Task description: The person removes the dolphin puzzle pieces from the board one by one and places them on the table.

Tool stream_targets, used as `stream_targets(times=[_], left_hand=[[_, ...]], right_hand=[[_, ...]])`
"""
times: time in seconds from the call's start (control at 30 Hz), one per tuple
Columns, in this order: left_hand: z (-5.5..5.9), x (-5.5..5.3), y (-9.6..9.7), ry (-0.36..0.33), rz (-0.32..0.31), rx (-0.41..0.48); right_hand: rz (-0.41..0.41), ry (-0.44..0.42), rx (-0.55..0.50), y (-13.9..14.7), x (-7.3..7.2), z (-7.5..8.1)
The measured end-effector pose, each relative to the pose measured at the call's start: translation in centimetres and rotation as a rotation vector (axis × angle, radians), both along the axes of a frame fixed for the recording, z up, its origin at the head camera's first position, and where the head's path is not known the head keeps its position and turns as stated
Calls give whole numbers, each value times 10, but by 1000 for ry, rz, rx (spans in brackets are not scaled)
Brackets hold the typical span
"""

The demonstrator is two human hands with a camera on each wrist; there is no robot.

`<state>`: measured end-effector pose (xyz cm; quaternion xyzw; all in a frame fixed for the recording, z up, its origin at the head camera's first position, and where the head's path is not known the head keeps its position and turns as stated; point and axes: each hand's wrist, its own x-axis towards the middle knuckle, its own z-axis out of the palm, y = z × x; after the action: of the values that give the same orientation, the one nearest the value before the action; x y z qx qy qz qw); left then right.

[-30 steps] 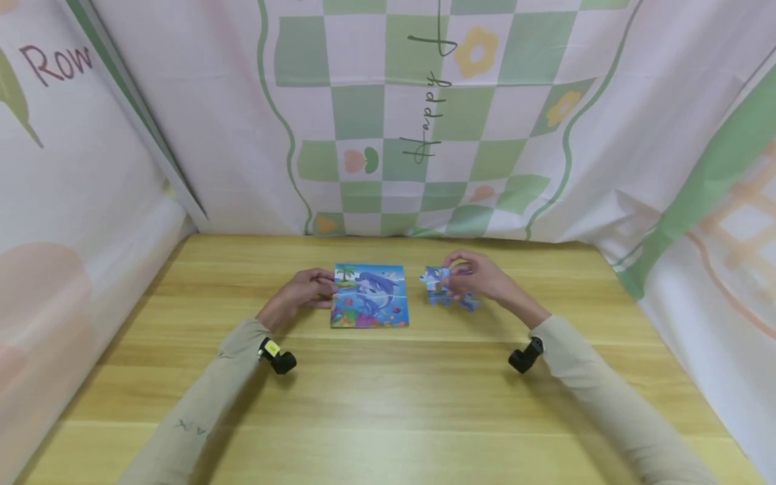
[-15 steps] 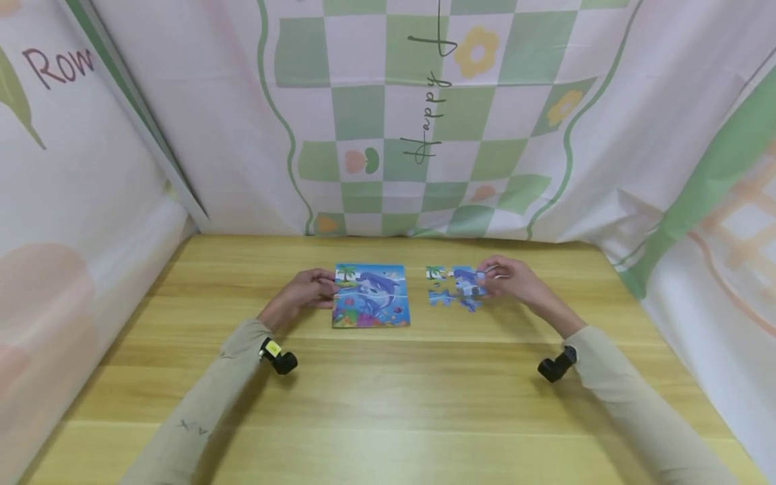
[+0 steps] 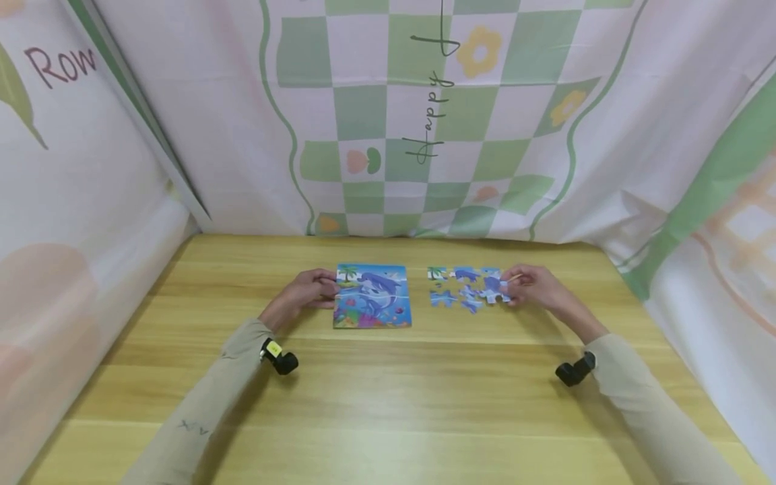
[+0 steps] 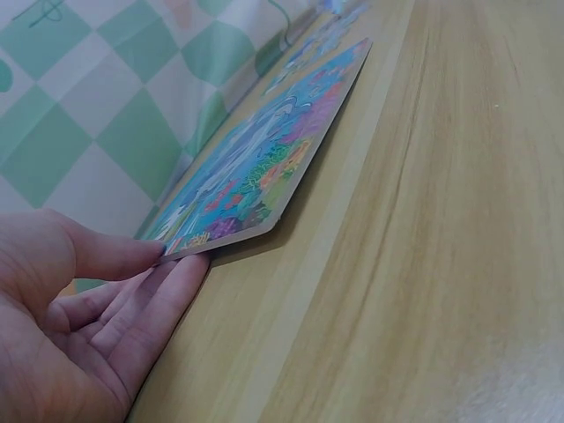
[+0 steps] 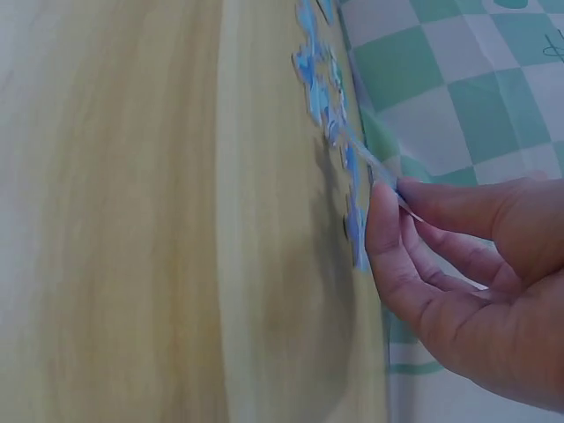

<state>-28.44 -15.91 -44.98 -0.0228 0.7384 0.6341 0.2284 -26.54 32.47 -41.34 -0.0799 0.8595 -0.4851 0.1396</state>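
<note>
My left hand (image 3: 315,288) pinches the left edge of a square dolphin picture card (image 3: 372,296), thumb on top and fingers beneath. In the left wrist view the card (image 4: 251,163) tilts up, its near corner raised above the wood. To its right, several loose jigsaw pieces (image 3: 444,298) lie in loose rows, one with a palm tree (image 3: 435,273). My right hand (image 3: 530,286) pinches a blue and purple jigsaw piece (image 3: 494,288) over the right end of these rows. In the right wrist view that piece (image 5: 374,161) shows nearly edge-on between thumb and forefinger.
The light wooden table (image 3: 376,397) extends toward me. A checked green and white cloth (image 3: 424,121) hangs right behind its far edge, with more cloth at both sides. A black camera sits on each wrist.
My right hand has moved right with the pinched jigsaw piece, uncovering the palm-tree piece and others on the table. My left hand and the card have stayed nearly in place.
</note>
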Motion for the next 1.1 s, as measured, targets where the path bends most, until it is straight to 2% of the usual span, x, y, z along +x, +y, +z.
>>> stream_targets(times=[0.1, 0.3, 0.43, 0.63, 1.1], left_hand=[[1, 0, 0, -3, 5, -1], [0, 0, -1, 5, -5, 1], [1, 0, -1, 5, 6, 10], [0, 0, -2, 1, 8, 6], [2, 2, -2, 7, -18, 8]], right_hand=[[1, -7, 12, 2, 2, -3], [-15, 58, 172, -3, 4, -4], [-31, 66, 252, -11, 3, 0], [-38, 32, 288, -15, 1, 1], [-39, 33, 371, -6, 0, -2]])
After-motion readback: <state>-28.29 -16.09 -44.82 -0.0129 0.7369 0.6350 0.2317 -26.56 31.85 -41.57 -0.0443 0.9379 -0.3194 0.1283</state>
